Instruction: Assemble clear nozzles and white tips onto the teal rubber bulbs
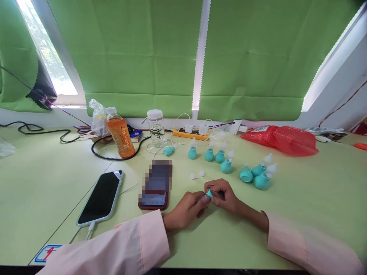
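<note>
Both of my hands meet near the front middle of the table. Between their fingertips is a teal nasal aspirator bulb [209, 193], mostly covered, with only a small part showing. My left hand [185, 211] is closed on it from the left, thumb pressed against its side. From the right, my right hand [226, 196] pinches the same bulb. Just beyond the fingers lie a small white piece [194, 176] and another white piece [202, 173]. Several teal aspirators with clear tips stand behind, among them one aspirator [226, 165] and, farther right, a larger-looking aspirator [262, 181].
A phone with a dark red case [156, 191] lies beside my left hand, and a charging phone [101, 196] farther left. Behind are an orange drink bottle [120, 133], a clear jar [157, 131], a yellow power strip [183, 133] with cables, and a red plastic bag [282, 140].
</note>
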A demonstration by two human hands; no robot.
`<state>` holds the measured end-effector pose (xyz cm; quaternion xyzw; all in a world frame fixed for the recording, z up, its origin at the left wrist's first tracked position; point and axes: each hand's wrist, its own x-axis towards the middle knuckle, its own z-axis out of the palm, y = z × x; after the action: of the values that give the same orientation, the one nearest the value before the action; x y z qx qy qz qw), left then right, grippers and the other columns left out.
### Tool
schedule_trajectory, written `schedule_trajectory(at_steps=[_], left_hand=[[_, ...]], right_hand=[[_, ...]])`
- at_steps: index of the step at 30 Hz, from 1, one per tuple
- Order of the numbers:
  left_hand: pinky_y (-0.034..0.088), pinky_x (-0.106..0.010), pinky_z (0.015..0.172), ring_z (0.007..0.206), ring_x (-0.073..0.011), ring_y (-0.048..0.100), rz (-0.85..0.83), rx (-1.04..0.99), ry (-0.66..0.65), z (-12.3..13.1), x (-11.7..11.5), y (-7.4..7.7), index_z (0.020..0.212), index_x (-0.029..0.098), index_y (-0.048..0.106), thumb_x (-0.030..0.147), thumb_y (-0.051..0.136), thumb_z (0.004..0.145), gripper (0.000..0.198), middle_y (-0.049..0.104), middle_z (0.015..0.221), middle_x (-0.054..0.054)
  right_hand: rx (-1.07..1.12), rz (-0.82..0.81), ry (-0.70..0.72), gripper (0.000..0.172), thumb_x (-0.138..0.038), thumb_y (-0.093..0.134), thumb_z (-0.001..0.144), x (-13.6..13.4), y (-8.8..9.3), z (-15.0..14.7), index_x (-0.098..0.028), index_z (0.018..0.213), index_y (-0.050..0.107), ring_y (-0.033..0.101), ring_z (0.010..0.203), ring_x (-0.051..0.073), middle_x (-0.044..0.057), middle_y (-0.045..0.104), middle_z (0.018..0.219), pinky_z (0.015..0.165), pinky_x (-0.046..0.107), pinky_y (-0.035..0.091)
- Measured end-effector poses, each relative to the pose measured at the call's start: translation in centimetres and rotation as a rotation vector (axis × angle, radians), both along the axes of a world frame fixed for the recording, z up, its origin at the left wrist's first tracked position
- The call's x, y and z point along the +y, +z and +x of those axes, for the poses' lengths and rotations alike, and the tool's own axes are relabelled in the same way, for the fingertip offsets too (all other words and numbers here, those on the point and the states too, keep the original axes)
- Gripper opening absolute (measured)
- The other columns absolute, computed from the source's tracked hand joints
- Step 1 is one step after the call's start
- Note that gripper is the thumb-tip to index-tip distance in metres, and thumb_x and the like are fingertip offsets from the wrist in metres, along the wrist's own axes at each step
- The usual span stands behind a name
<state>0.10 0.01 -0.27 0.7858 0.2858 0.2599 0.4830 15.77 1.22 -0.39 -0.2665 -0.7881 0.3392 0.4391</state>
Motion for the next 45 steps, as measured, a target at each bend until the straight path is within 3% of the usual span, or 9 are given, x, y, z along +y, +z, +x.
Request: schedule_trajectory(at_steps=[4, 8, 13, 19, 31, 35, 37, 40, 45], left_hand=[[0.029, -0.021, 0.052, 0.049, -0.0079, 0.035, -0.088, -0.062, -0.015, 0.2, -0.3, 0.0, 0.059, 0.015, 0.038, 0.039, 0.023, 0.085, 0.038, 0.040, 0.051, 0.002], [0.030, -0.021, 0.051, 0.050, -0.0083, 0.037, -0.222, -0.163, -0.002, 0.4, -0.6, 0.0, 0.065, 0.016, 0.039, 0.042, 0.030, 0.082, 0.033, 0.042, 0.053, 0.002], [0.026, -0.021, 0.045, 0.041, -0.0077, 0.033, -0.460, -0.319, 0.099, 0.7, -0.1, -0.3, 0.067, 0.017, 0.036, 0.047, 0.027, 0.081, 0.034, 0.042, 0.045, 0.003], [0.025, -0.021, 0.047, 0.041, -0.0079, 0.034, -0.694, -0.513, 0.174, 0.6, 0.8, -0.8, 0.078, 0.017, 0.040, 0.045, 0.028, 0.079, 0.031, 0.040, 0.045, 0.004], [0.025, -0.023, 0.048, 0.040, -0.0101, 0.036, -0.752, -0.514, 0.219, 0.5, 1.1, -0.9, 0.075, 0.018, 0.037, 0.050, 0.023, 0.077, 0.035, 0.044, 0.042, 0.004], [0.025, -0.022, 0.046, 0.037, -0.0090, 0.035, -0.729, -0.485, 0.219, 0.6, 1.1, -1.0, 0.074, 0.018, 0.037, 0.052, 0.020, 0.079, 0.039, 0.045, 0.039, 0.003], [0.025, -0.022, 0.046, 0.036, -0.0085, 0.035, -0.707, -0.478, 0.218, 0.6, 1.1, -1.1, 0.074, 0.018, 0.037, 0.053, 0.020, 0.079, 0.039, 0.045, 0.038, 0.003], [0.026, -0.021, 0.045, 0.037, -0.0082, 0.037, -0.672, -0.491, 0.203, 0.7, 1.0, -1.3, 0.072, 0.017, 0.038, 0.052, 0.022, 0.080, 0.039, 0.045, 0.039, 0.003], [0.029, -0.021, 0.045, 0.039, -0.0087, 0.041, -0.605, -0.490, 0.191, 1.0, 0.7, -1.4, 0.073, 0.016, 0.038, 0.050, 0.030, 0.080, 0.036, 0.047, 0.042, 0.003]], right_hand=[[0.123, -0.265, 0.102, 0.030, -0.027, 0.046, 0.060, 0.7, -0.5, 0.2, -0.017, 0.038, 0.028, 0.023, 0.041, 0.006, -0.003, 0.032, 0.044, 0.041, 0.023, 0.016], [0.286, -0.526, 0.104, 0.029, -0.031, 0.037, 0.065, 1.6, -0.2, 1.1, -0.017, 0.040, 0.039, 0.035, 0.038, 0.010, 0.000, 0.041, 0.041, 0.039, 0.025, 0.024], [0.450, -0.494, -0.076, 0.019, -0.026, 0.048, 0.062, 3.0, -0.5, 2.1, -0.019, 0.050, 0.034, 0.051, 0.055, 0.015, 0.003, 0.056, 0.060, 0.050, 0.027, 0.038], [0.153, -0.154, -0.417, 0.021, -0.016, 0.056, 0.063, 2.6, -1.5, 1.3, -0.020, 0.060, 0.036, 0.052, 0.091, 0.020, 0.007, 0.057, 0.090, 0.076, 0.033, 0.039], [-0.035, 0.089, -0.559, 0.021, -0.019, 0.054, 0.068, 2.3, -1.6, 1.3, -0.021, 0.066, 0.033, 0.050, 0.098, 0.021, 0.010, 0.055, 0.104, 0.081, 0.041, 0.037], [-0.093, 0.357, -0.662, 0.014, -0.019, 0.057, 0.066, 1.8, -1.1, 1.0, -0.020, 0.074, 0.045, 0.044, 0.101, 0.024, 0.011, 0.047, 0.110, 0.083, 0.044, 0.035], [-0.113, 0.502, -0.658, 0.017, -0.018, 0.058, 0.066, 1.2, -0.8, 0.8, -0.020, 0.081, 0.050, 0.045, 0.098, 0.024, 0.010, 0.047, 0.104, 0.080, 0.043, 0.037], [-0.190, 0.653, -0.512, 0.027, -0.014, 0.058, 0.067, 0.2, -0.7, 0.3, -0.022, 0.093, 0.051, 0.048, 0.086, 0.020, 0.007, 0.051, 0.090, 0.074, 0.040, 0.040], [-0.297, 0.762, -0.387, 0.029, -0.012, 0.058, 0.069, -0.2, -1.3, -0.1, -0.023, 0.095, 0.052, 0.048, 0.075, 0.018, 0.003, 0.055, 0.077, 0.068, 0.039, 0.039]])
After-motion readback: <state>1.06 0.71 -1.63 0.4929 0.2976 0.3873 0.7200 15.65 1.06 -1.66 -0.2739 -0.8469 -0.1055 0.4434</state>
